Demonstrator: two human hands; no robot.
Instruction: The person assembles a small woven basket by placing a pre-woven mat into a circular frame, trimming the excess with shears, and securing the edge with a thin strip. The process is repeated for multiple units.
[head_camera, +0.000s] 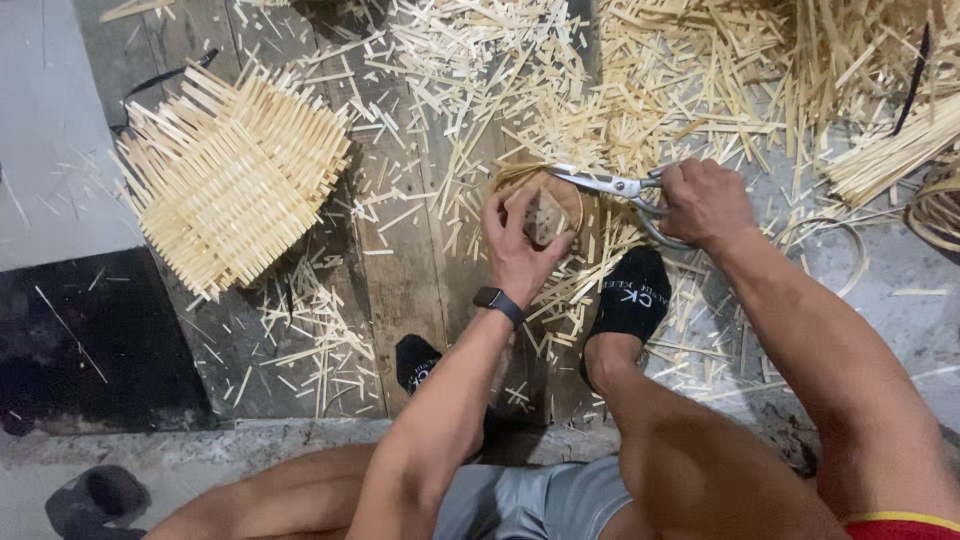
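My left hand (520, 240) grips a small round woven bamboo basket (548, 212) held on the floor between my feet. A dark band sits on that wrist. My right hand (703, 203) holds metal scissors (605, 184) whose blades reach left across the basket's far rim. My foot in a black sock (632, 296) rests just below the basket; a second black sock (415, 362) shows lower left.
A flat square woven bamboo mat (232, 175) lies on the floor at the left. Cut bamboo strips (640, 80) litter the wooden boards everywhere, with a bundle of long strips (890, 150) at the right. A thin bamboo hoop (850, 250) lies by my right forearm. A dark sandal (95, 498) sits bottom left.
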